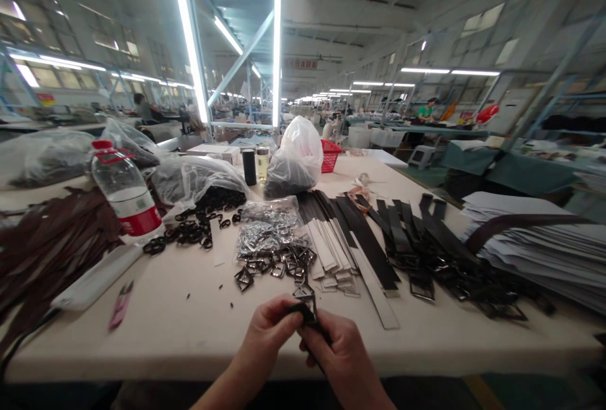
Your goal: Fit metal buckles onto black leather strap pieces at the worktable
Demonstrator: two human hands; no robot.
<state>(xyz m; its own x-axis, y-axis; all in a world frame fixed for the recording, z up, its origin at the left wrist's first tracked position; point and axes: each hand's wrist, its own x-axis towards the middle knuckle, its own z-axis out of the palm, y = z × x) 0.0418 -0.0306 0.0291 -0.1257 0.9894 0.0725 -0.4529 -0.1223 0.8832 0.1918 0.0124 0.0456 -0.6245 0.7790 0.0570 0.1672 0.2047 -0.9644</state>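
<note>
Close to the table's front edge, my left hand (272, 328) pinches the end of a black belt strap (304, 313) between thumb and fingers. My right hand (338, 340) is closed round the same strap, which runs down below it. A metal buckle (310, 297) sits at the strap's end, just above my fingertips; part of it is hidden. Beyond my hands lies a heap of loose dark buckles (277, 261), some in a clear plastic bag (267, 217). Right of it are strips with pale and black faces (331, 249) and black belts with buckles (421, 252).
On the left stand a red-capped bottle (130, 192), a white tray-like piece (97, 277) and pink snips (120, 306). Black loops (194, 227) spill near plastic bags (296, 154). Brown straps (52, 246) cover the far left. A stack of sheets (534, 233) borders the right.
</note>
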